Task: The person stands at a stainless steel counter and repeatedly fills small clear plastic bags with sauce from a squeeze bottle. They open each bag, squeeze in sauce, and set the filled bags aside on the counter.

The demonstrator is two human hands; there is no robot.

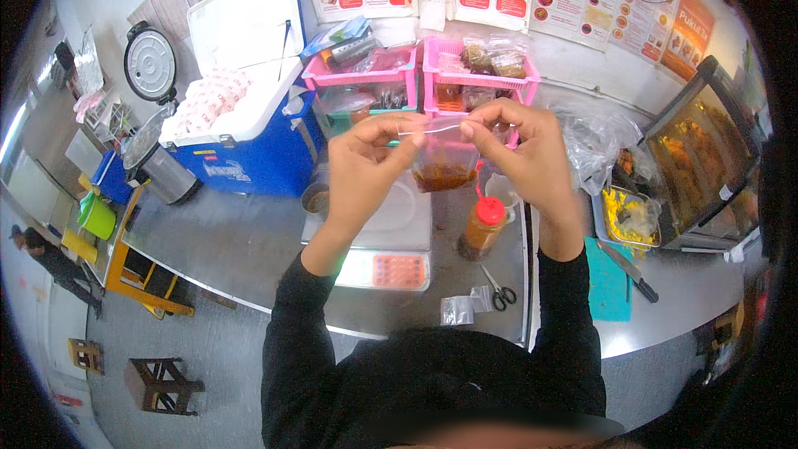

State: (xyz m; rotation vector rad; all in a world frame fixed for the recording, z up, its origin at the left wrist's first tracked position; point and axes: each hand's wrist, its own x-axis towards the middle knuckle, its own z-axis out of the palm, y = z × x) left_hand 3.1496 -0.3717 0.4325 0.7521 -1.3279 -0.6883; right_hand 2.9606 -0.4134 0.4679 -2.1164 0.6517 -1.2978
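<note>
A small clear zip-lock bag (444, 168) with reddish-brown sauce at its bottom hangs upright between my hands, above a kitchen scale (399, 215). My left hand (372, 159) pinches the left end of its zip strip between thumb and fingers. The right end is pinched by my right hand (514, 143). Below my right hand stands a squeeze bottle (484, 224) with a red cap and brown contents. A cup (316, 198) is beside the scale, partly behind my left hand. Small plastic bags (458, 310) lie near black-handled scissors (500, 291).
A blue cooler box (249, 165) with its lid up holds wrapped packs. Pink baskets (430, 78) with bagged goods stand at the back. To the right are a knife (629, 271) on a teal cutting board (601, 299), a metal tray (654, 240) and a glass display case (704, 149).
</note>
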